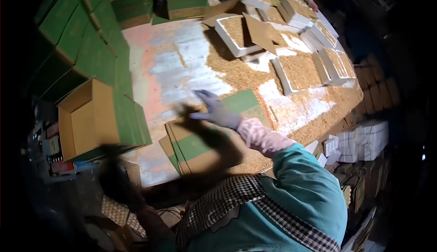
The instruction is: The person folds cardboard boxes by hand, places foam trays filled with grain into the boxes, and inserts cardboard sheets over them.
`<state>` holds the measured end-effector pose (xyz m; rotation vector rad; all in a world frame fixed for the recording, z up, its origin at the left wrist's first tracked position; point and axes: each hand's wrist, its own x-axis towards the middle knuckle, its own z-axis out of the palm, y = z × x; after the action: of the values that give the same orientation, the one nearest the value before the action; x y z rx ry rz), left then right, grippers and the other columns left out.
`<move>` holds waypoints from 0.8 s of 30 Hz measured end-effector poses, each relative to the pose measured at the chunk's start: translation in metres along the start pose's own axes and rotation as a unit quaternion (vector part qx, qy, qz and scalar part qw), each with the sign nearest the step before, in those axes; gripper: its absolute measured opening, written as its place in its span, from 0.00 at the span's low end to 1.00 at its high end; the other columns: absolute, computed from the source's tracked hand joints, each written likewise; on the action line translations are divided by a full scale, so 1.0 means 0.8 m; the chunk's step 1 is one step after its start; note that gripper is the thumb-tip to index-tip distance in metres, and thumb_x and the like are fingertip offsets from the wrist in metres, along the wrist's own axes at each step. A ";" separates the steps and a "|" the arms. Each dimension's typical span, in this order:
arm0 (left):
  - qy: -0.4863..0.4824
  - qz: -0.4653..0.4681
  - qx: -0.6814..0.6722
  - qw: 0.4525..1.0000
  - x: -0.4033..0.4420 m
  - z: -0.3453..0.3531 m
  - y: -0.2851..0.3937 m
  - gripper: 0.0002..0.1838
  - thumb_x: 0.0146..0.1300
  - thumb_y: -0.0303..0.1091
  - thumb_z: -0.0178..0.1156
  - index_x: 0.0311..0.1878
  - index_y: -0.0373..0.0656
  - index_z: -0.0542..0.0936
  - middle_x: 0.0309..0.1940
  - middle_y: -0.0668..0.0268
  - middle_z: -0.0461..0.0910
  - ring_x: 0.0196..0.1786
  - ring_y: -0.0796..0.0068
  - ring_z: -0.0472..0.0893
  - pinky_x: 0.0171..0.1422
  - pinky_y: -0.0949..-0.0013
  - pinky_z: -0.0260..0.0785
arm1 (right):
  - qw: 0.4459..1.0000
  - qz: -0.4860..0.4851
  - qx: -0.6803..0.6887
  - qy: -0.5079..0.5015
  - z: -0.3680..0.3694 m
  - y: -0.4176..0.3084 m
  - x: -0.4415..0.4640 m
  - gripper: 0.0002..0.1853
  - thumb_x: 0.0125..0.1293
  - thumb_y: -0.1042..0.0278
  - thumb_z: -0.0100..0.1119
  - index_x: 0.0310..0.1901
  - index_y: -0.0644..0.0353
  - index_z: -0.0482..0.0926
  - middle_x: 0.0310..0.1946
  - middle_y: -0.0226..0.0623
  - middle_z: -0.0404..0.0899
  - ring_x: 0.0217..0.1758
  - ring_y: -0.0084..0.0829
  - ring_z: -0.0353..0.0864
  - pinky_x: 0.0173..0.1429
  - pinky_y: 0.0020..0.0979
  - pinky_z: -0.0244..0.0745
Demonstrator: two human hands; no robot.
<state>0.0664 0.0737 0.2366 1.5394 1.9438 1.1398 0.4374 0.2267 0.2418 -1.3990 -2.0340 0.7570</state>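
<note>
My right hand, in a pale purple glove, is raised above the table beside a stack of flat green and brown cardboard pieces; its thumb and fingers are spread and nothing is in it. My left hand is dark and smeared by motion at the table's near left edge, below an open cardboard box with green outer sides. Whether the left hand holds anything cannot be made out.
Green boxes are piled at the left. White trays of brown husk-like material stand on the table at the right and back. Egg trays lie below the near edge. Other people's hands show at the far side.
</note>
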 end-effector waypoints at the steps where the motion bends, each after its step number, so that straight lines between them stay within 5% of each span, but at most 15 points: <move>1: -0.095 0.004 -0.006 0.995 -0.026 0.032 0.015 0.46 0.58 0.45 0.65 0.73 0.36 0.52 0.74 0.46 0.46 0.76 0.54 0.48 0.76 0.49 0.48 | 0.995 0.099 0.021 0.002 -0.039 0.052 -0.058 0.52 0.51 0.39 0.70 0.69 0.67 0.59 0.68 0.57 0.59 0.71 0.52 0.60 0.73 0.42 0.57; 2: -0.213 0.009 -0.001 0.977 -0.051 0.071 0.024 0.47 0.58 0.45 0.65 0.74 0.36 0.51 0.75 0.46 0.45 0.77 0.53 0.47 0.76 0.48 0.47 | 0.966 0.218 -0.135 -0.008 -0.074 0.099 -0.119 0.59 0.46 0.35 0.72 0.71 0.68 0.55 0.67 0.67 0.56 0.71 0.58 0.58 0.73 0.43 0.55; 3: -0.331 0.035 0.034 0.943 -0.077 0.120 0.025 0.48 0.58 0.46 0.65 0.74 0.36 0.50 0.75 0.46 0.44 0.78 0.53 0.46 0.76 0.48 0.47 | 0.925 0.367 -0.087 -0.047 -0.110 0.114 -0.172 0.71 0.37 0.26 0.72 0.74 0.62 0.44 0.69 0.63 0.54 0.75 0.57 0.51 0.73 0.49 0.55; 4: -0.395 0.093 0.090 0.910 -0.102 0.166 0.021 0.55 0.55 0.53 0.66 0.75 0.37 0.46 0.75 0.43 0.42 0.77 0.42 0.41 0.78 0.43 0.37 | 0.878 0.408 -0.243 -0.065 -0.103 0.156 -0.227 0.79 0.29 0.21 0.71 0.74 0.65 0.39 0.70 0.68 0.48 0.75 0.63 0.45 0.74 0.53 0.49; 5: -0.381 0.154 0.207 0.888 -0.145 0.221 -0.022 0.59 0.48 0.59 0.67 0.75 0.37 0.47 0.75 0.40 0.42 0.76 0.34 0.39 0.76 0.38 0.37 | 0.887 0.412 -0.166 -0.123 -0.094 0.195 -0.281 0.80 0.27 0.20 0.70 0.74 0.66 0.38 0.69 0.73 0.44 0.75 0.66 0.41 0.75 0.55 0.45; 6: -0.337 0.154 0.343 0.863 -0.169 0.234 0.015 0.60 0.46 0.61 0.66 0.75 0.37 0.48 0.74 0.39 0.42 0.75 0.31 0.40 0.75 0.37 0.37 | 0.921 0.338 -0.142 -0.131 -0.072 0.219 -0.329 0.80 0.28 0.20 0.70 0.74 0.64 0.37 0.69 0.74 0.45 0.74 0.67 0.43 0.75 0.55 0.45; 8: -0.293 0.148 0.376 0.867 -0.182 0.254 -0.005 0.60 0.46 0.60 0.67 0.74 0.36 0.49 0.74 0.38 0.42 0.74 0.30 0.42 0.74 0.34 0.39 | 0.958 0.212 -0.169 -0.091 -0.055 0.212 -0.361 0.77 0.27 0.24 0.74 0.73 0.67 0.44 0.68 0.73 0.46 0.72 0.69 0.47 0.75 0.53 0.47; 10: -0.334 0.119 0.316 0.880 -0.163 0.236 -0.012 0.58 0.46 0.58 0.68 0.74 0.35 0.51 0.73 0.37 0.45 0.74 0.30 0.45 0.74 0.37 0.41 | 0.980 0.139 -0.139 0.007 -0.056 0.213 -0.377 0.66 0.37 0.33 0.74 0.72 0.66 0.52 0.67 0.68 0.54 0.72 0.64 0.53 0.73 0.51 0.54; 14: -0.354 0.156 0.261 0.884 -0.139 0.210 0.022 0.51 0.51 0.54 0.67 0.73 0.38 0.57 0.70 0.36 0.53 0.73 0.36 0.54 0.75 0.47 0.48 | 0.983 0.117 -0.068 0.125 -0.087 0.201 -0.359 0.52 0.47 0.44 0.73 0.69 0.64 0.59 0.66 0.59 0.61 0.70 0.56 0.61 0.70 0.46 0.62; 17: -0.322 -0.052 0.146 0.934 -0.113 0.157 0.107 0.43 0.61 0.53 0.61 0.71 0.36 0.60 0.65 0.43 0.66 0.66 0.47 0.67 0.67 0.55 0.61 | 0.983 0.080 -0.023 0.163 -0.152 0.137 -0.316 0.39 0.51 0.55 0.72 0.63 0.61 0.69 0.64 0.51 0.68 0.67 0.48 0.69 0.67 0.40 0.67; 18: -0.299 -0.071 0.028 0.951 -0.091 0.125 0.202 0.39 0.65 0.52 0.58 0.70 0.34 0.61 0.62 0.45 0.71 0.64 0.49 0.71 0.64 0.58 0.65 | 0.983 0.070 0.055 0.162 -0.166 0.117 -0.296 0.35 0.52 0.59 0.71 0.62 0.60 0.71 0.64 0.51 0.68 0.66 0.48 0.69 0.67 0.40 0.67; 20: -0.237 -0.024 0.079 0.968 -0.047 0.103 0.221 0.33 0.71 0.49 0.50 0.70 0.34 0.62 0.57 0.46 0.76 0.62 0.51 0.72 0.63 0.60 0.66 | 0.985 -0.003 0.124 0.121 -0.221 0.047 -0.248 0.32 0.53 0.57 0.70 0.60 0.59 0.73 0.60 0.48 0.71 0.65 0.43 0.69 0.69 0.36 0.64; 21: -0.293 -0.004 0.014 0.956 -0.031 0.095 0.258 0.32 0.73 0.47 0.47 0.71 0.35 0.60 0.61 0.46 0.73 0.64 0.54 0.71 0.65 0.61 0.63 | 0.984 -0.057 0.130 0.111 -0.235 0.031 -0.225 0.31 0.55 0.56 0.69 0.59 0.59 0.74 0.58 0.46 0.72 0.64 0.41 0.69 0.69 0.34 0.63; 23: -0.351 0.016 -0.046 0.935 0.001 0.110 0.284 0.31 0.75 0.46 0.45 0.72 0.35 0.58 0.64 0.46 0.69 0.66 0.57 0.69 0.67 0.63 0.61 | 0.955 -0.072 0.279 0.070 -0.248 0.039 -0.166 0.29 0.58 0.52 0.66 0.58 0.59 0.75 0.56 0.44 0.74 0.64 0.39 0.67 0.70 0.33 0.61; 24: -0.373 0.018 -0.002 0.928 0.022 0.137 0.261 0.32 0.74 0.45 0.45 0.73 0.36 0.55 0.68 0.47 0.64 0.70 0.57 0.65 0.71 0.62 0.56 | 0.958 -0.005 0.286 0.036 -0.246 0.066 -0.134 0.35 0.60 0.44 0.63 0.60 0.65 0.73 0.59 0.49 0.72 0.67 0.41 0.65 0.71 0.35 0.59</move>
<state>0.2675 0.1395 0.3420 1.6782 1.3875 0.4421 0.6436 0.1688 0.3265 -1.0572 -1.5809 1.1556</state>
